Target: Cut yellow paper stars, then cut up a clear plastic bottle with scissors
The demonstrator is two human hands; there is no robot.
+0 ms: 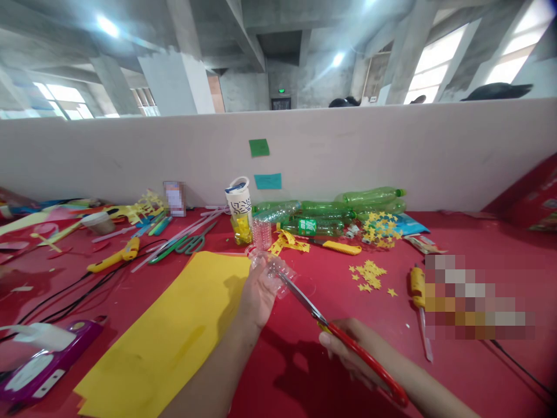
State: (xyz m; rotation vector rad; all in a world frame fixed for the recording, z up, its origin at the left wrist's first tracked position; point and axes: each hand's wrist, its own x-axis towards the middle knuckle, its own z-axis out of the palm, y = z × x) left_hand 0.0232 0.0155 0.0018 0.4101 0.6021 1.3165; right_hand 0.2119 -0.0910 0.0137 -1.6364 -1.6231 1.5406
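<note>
My left hand (pixel 260 293) is closed around a clear plastic bottle piece (pixel 282 277), its neck pointing away to the upper left. In my right hand (pixel 354 348) is a pair of scissors with red handles (pixel 369 363). Their metal blades (pixel 300 295) reach to the clear plastic at its near right side; whether the blades are apart there I cannot tell. Under my left forearm lie yellow sheets (pixel 174 325). A clear pinkish plastic cup-like piece (pixel 262 234) stands just beyond my left hand.
Green plastic bottles (pixel 326 210) lie along the partition, beside a white tumbler (pixel 239 200). A yellow utility knife (pixel 342 248) and yellow paper stars (pixel 369 276) are to the right. Yellow glue guns (pixel 418 284) flank both sides. A purple power strip (pixel 52 363) with cables sits at the left.
</note>
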